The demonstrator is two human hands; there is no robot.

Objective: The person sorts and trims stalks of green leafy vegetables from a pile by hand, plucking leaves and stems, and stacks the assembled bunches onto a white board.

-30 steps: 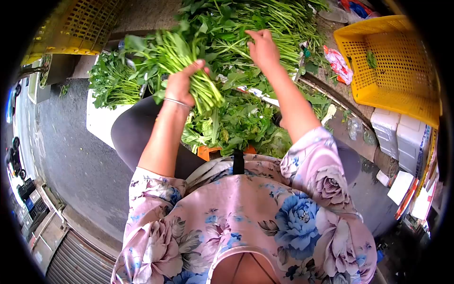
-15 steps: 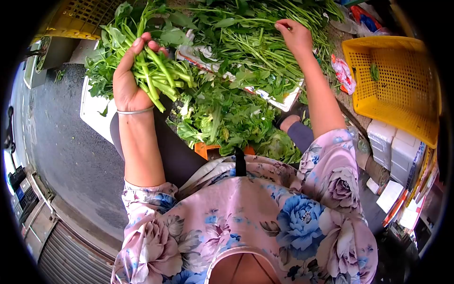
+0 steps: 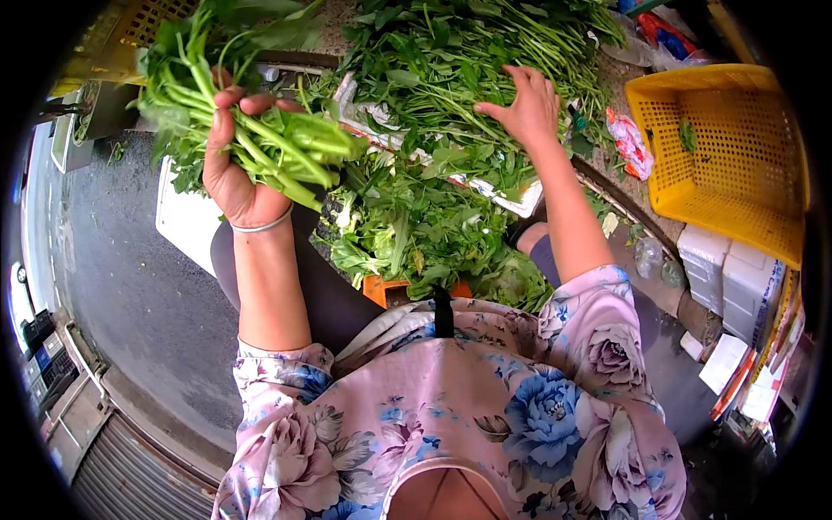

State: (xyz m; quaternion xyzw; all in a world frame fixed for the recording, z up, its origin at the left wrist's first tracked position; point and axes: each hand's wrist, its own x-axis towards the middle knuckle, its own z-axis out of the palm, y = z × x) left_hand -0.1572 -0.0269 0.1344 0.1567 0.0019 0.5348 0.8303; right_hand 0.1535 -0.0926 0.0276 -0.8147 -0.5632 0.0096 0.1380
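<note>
At the upper left, my left hand (image 3: 243, 178) is wrapped around a bunch of leafy greens (image 3: 286, 156) with thick pale-green stalks. The cut ends point to the right and down, and the leaves spread up and left. My right hand (image 3: 527, 108) is open, thumb and fingers apart, just over a large pile of long-stemmed greens (image 3: 433, 95). Nothing shows between its fingers. Below the pile, loose leaves and trimmings (image 3: 425, 225) fill the space in front of my lap, above an orange crate (image 3: 386, 289) whose edge shows.
A yellow plastic basket (image 3: 719, 147) with a leaf inside lies tilted at the right. White foam boxes (image 3: 724, 269) stand below it. Another yellow crate (image 3: 130, 39) is at the upper left. A white box (image 3: 186, 217) sits beside my left leg on the wet asphalt (image 3: 147, 286).
My right hand has gone from a pinch to open, spread fingers and shifted slightly down. My left hand has tilted, and its bunch has swung a little to the left.
</note>
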